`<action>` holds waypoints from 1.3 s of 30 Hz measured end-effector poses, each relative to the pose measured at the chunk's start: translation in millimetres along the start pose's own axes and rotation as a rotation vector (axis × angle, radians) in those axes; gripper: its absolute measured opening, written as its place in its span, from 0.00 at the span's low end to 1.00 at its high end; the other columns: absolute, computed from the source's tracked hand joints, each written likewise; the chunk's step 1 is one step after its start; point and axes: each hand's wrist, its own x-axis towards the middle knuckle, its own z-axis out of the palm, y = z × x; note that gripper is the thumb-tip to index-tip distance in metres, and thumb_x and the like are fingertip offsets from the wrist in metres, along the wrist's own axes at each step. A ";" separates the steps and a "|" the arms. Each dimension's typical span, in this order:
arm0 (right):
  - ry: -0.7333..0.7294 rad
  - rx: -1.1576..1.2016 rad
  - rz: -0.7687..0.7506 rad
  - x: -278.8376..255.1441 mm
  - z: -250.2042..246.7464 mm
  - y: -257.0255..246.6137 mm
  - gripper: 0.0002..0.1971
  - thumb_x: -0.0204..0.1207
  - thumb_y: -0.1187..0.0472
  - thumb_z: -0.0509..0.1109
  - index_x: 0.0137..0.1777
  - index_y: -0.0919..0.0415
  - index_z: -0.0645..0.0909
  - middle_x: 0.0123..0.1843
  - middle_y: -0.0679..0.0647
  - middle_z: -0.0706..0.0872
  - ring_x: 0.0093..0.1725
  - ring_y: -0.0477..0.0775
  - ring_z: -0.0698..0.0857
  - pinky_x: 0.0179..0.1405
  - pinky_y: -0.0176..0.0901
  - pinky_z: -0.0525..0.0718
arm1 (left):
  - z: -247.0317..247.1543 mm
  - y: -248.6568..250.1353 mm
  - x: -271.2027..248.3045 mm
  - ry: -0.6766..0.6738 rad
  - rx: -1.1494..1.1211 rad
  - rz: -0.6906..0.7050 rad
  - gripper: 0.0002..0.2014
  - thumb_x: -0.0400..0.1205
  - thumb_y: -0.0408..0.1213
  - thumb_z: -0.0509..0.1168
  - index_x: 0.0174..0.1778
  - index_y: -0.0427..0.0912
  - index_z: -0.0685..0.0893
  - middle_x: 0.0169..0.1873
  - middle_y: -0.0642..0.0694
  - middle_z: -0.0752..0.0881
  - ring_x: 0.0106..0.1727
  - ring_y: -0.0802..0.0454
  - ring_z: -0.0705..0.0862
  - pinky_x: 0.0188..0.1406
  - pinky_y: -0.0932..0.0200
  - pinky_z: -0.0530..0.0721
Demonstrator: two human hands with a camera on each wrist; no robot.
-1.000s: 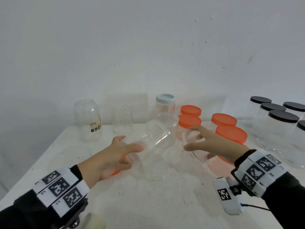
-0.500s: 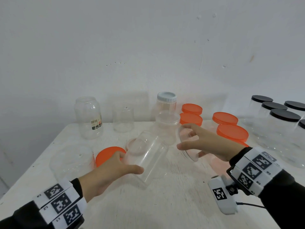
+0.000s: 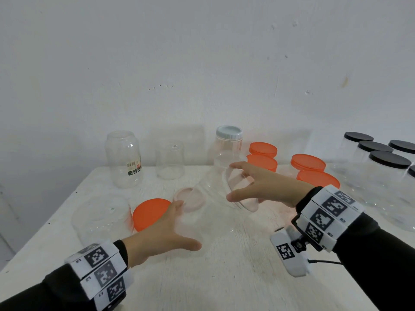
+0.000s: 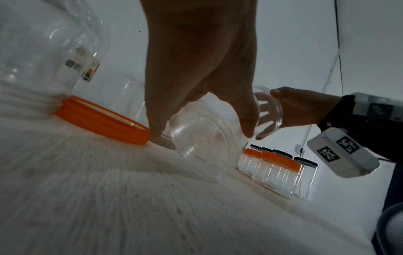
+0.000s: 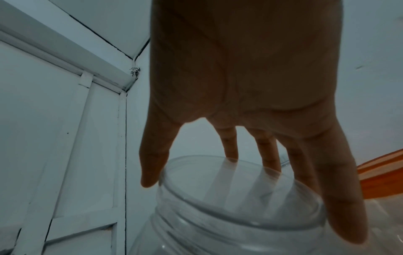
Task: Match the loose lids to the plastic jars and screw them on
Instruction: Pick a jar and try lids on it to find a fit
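Note:
My left hand [image 3: 187, 225] grips a clear plastic jar [image 3: 202, 212] by its lower end and holds it tilted over the white table [image 3: 224, 277], mouth toward the right. The right hand [image 3: 233, 180] holds a clear lid [image 3: 241, 191] by its rim, thumb below and fingers above, right at the jar's mouth. From the right wrist the clear lid [image 5: 229, 181] sits over the jar's threaded neck [image 5: 196, 229]. The left wrist view shows the jar's base [image 4: 202, 143] between my fingers and the lid [image 4: 270, 112] beyond it.
A loose orange lid [image 3: 150, 213] and a pale pinkish lid [image 3: 189, 198] lie by my left fingers. A wide clear jar [image 3: 101, 218] stands at the left. Open jars [image 3: 123, 158], a white-lidded jar [image 3: 229, 140], orange-lidded jars [image 3: 307, 162] and black-lidded jars [image 3: 389, 160] line the back and right.
My left hand has drawn the tilted jar nearer to me. The right hand has carried the clear lid leftward up to the jar's mouth.

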 end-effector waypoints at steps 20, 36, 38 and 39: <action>-0.225 -0.502 -0.086 23.6 32.5 -61.8 0.50 0.63 0.38 0.79 0.82 0.33 0.53 0.78 0.43 0.63 0.78 0.52 0.65 0.75 0.57 0.68 | 3.8 6.2 5.2 0.037 -0.165 0.296 0.44 0.65 0.40 0.83 0.61 0.78 0.62 0.52 0.88 0.73 0.54 0.91 0.70 0.42 0.88 0.73; -0.281 -0.603 -0.102 31.8 43.9 -74.0 0.49 0.65 0.38 0.78 0.82 0.33 0.51 0.79 0.43 0.62 0.79 0.53 0.64 0.75 0.59 0.69 | 6.8 -1.7 11.2 0.068 -0.113 0.266 0.50 0.64 0.46 0.84 0.72 0.75 0.57 0.62 0.81 0.71 0.62 0.84 0.69 0.48 0.80 0.74; -0.286 -0.612 -0.109 32.6 45.8 -74.3 0.49 0.66 0.39 0.77 0.82 0.33 0.52 0.79 0.43 0.61 0.79 0.53 0.64 0.75 0.59 0.69 | 6.8 -2.8 12.4 0.074 -0.118 0.269 0.55 0.64 0.46 0.84 0.79 0.67 0.53 0.68 0.73 0.70 0.65 0.79 0.68 0.50 0.78 0.73; -0.287 -0.614 -0.111 32.9 46.3 -74.3 0.49 0.66 0.40 0.77 0.82 0.33 0.52 0.79 0.43 0.62 0.78 0.53 0.65 0.74 0.59 0.70 | 6.7 -3.5 13.0 0.075 -0.116 0.271 0.56 0.64 0.47 0.84 0.81 0.65 0.52 0.69 0.71 0.70 0.66 0.78 0.68 0.50 0.78 0.73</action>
